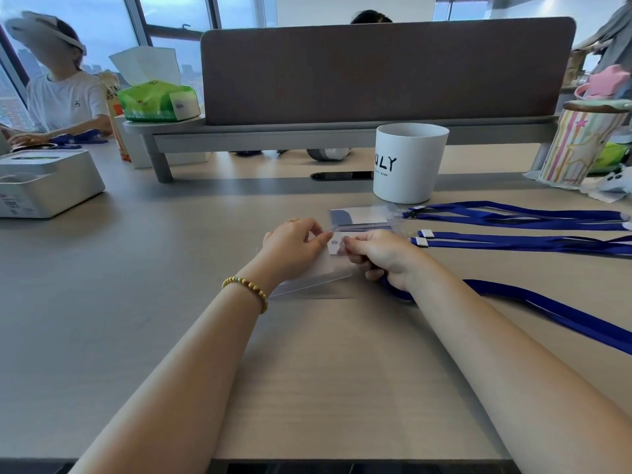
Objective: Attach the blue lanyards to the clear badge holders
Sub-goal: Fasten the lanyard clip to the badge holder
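Note:
A clear badge holder [318, 280] lies tilted on the desk in front of me. My left hand [294, 246] pinches its top edge. My right hand [379, 256] pinches the clip end of a blue lanyard [554, 313] against the holder's top; the strap trails off to the right under my wrist. Behind my hands lie more clear holders with a card inside [359, 217]. Two more blue lanyards rest at the right, one with a clip [513, 215] and one with white ends [519, 241].
A white cup [408, 162] stands just behind the holders. A grey box [44, 183] sits at the left, a striped cup [578, 148] at the right. A shelf with a brown divider panel [383, 70] crosses the back. Another person sits at the far left.

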Available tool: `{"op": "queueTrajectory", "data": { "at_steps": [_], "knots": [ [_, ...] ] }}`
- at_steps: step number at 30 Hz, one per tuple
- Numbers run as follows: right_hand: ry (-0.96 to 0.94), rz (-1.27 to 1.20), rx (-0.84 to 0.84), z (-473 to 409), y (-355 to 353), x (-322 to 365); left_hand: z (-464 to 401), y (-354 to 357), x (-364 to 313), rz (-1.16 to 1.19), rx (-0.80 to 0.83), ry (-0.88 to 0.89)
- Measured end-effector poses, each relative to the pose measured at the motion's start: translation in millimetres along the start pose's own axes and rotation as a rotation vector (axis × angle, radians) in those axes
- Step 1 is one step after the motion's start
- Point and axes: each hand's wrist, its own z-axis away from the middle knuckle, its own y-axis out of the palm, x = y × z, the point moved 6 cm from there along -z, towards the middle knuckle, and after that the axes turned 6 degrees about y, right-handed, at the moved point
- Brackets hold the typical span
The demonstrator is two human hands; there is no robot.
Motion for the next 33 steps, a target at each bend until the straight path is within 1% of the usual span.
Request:
{"op": "queueTrajectory", "data": {
  "at_steps": [2,5,7,9,11,13,15,16,20,24,29,33],
  "knots": [
    [0.005,-0.011,0.029,1,1,0,0,2,3,-0.02,0.032,-0.022],
    [0.002,-0.037,0.064,2,0,1,4,7,3,0.089,0.18,-0.02],
    [-0.012,-0.068,0.08,4,-2,3,8,10,4,0.09,0.251,-0.027],
    [-0.03,-0.047,0.072,5,-4,5,8,9,9,0.036,0.235,-0.056],
    [-0.048,0.02,0.042,7,-7,6,7,6,10,0.035,0.203,-0.073],
    [-0.074,0.084,0.005,7,-10,7,9,4,5,0.099,0.248,-0.056],
    [-0.101,0.075,-0.028,6,-12,8,12,5,1,0.186,0.324,-0.057],
    [-0.111,0.049,-0.039,5,-12,9,12,5,1,0.219,0.332,-0.067],
    [-0.141,-0.011,-0.078,4,-10,10,9,5,2,0.15,0.263,-0.051],
    [-0.121,0.008,-0.136,5,-12,9,4,3,11,0.045,0.167,-0.103],
    [-0.205,0.156,-0.16,7,-5,16,6,-7,10,-0.169,0.024,-0.105],
    [-0.261,0.206,-0.195,12,-3,21,9,-14,1,-0.235,-0.04,-0.086]
  ]
}}
